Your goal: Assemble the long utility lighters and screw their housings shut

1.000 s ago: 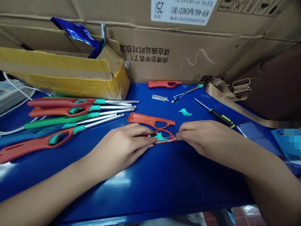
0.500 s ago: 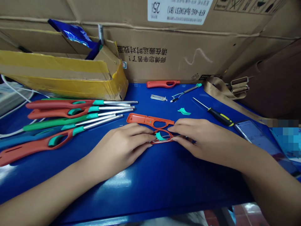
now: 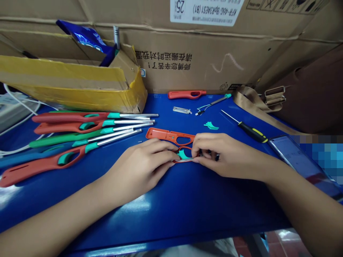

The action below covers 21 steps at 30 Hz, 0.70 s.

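Note:
An open orange lighter shell half [image 3: 183,159] with a teal trigger [image 3: 183,154] and thin wires lies on the blue table [image 3: 187,207] between my hands. My left hand [image 3: 142,167] presses down on its left end, fingers curled over it. My right hand [image 3: 225,155] pinches its right end, fingers together on the shell and wires. A second orange shell half [image 3: 168,135] lies just behind, touching neither palm.
Several long red and green lighters [image 3: 80,135] lie at the left. A yellow-taped carton [image 3: 72,84] stands behind them. Further back lie an orange shell [image 3: 187,94], a metal part [image 3: 182,110], a wired tube [image 3: 211,104], teal pieces [image 3: 211,125]. A screwdriver [image 3: 246,128] and phone [image 3: 302,160] lie right.
My right hand has slid left along the shell and closed over its right end. My left hand has stayed in place.

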Motion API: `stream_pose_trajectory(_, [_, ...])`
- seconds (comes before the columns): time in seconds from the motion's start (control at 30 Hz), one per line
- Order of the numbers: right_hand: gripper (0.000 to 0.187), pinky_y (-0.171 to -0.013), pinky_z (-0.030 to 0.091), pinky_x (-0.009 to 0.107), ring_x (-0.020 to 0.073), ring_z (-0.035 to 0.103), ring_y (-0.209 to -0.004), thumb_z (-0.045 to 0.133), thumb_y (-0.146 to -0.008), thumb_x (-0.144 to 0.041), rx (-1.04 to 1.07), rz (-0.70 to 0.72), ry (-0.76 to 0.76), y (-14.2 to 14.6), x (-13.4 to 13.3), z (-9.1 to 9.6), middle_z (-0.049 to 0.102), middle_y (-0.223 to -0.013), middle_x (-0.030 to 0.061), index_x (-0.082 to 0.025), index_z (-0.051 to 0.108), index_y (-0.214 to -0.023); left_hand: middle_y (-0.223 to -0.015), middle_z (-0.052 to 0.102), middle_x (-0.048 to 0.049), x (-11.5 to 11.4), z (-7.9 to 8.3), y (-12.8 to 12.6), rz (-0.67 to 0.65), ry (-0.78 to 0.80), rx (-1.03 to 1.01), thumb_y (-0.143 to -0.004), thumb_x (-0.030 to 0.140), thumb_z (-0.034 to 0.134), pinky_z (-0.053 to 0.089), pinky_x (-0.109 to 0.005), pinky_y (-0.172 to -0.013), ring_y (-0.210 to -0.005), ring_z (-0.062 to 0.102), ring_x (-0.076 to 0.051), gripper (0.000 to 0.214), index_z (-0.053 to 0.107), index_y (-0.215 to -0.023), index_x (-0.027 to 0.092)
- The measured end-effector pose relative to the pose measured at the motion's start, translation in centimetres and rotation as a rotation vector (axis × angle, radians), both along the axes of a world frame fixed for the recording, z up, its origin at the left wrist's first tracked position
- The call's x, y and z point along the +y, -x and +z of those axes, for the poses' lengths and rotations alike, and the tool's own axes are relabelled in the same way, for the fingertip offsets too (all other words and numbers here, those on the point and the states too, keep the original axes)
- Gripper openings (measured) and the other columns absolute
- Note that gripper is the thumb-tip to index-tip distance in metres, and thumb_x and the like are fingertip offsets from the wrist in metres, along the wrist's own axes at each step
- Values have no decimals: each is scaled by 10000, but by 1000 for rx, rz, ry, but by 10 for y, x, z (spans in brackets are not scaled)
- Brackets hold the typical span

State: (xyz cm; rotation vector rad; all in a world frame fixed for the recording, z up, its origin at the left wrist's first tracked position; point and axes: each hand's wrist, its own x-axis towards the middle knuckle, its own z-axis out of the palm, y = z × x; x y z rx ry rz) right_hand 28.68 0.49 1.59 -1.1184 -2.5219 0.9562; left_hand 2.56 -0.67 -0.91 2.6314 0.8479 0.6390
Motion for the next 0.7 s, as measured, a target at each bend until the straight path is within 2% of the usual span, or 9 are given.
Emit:
stream_pose_trajectory(0.23, [102,-647,399,242,104,521,-723,615,-965,-202,29,20,-14,3,-2,0,586,-890,-7,-193,638,-866,-1152,717,-50,-3,0,-2,10,28,-53,-962,170,613,565,-348,-894,-1057,681,-208,185,742,-1085,218])
stream_pose_trajectory(0.4, [93,-648,366,241,100,487,-695,642,-941,-172,14,20,-65,5,-2,-3,566,-805,-38,-194,602,-860,-1100,724,-46,-5,-6,-6,31,45,-100,-971,179,619,561,-337,-877,-1010,685,-197,162,755,-1050,217])
stream_pose_trajectory(0.7, [76,-682,372,243,111,534,-734,583,-981,-177,-11,60,-106,6,-4,-5,636,-872,-17,-197,609,-912,-1036,746,-45,-7,-7,-10,76,32,-131,-959,183,636,573,-344,-842,-940,693,-199,145,780,-969,201])
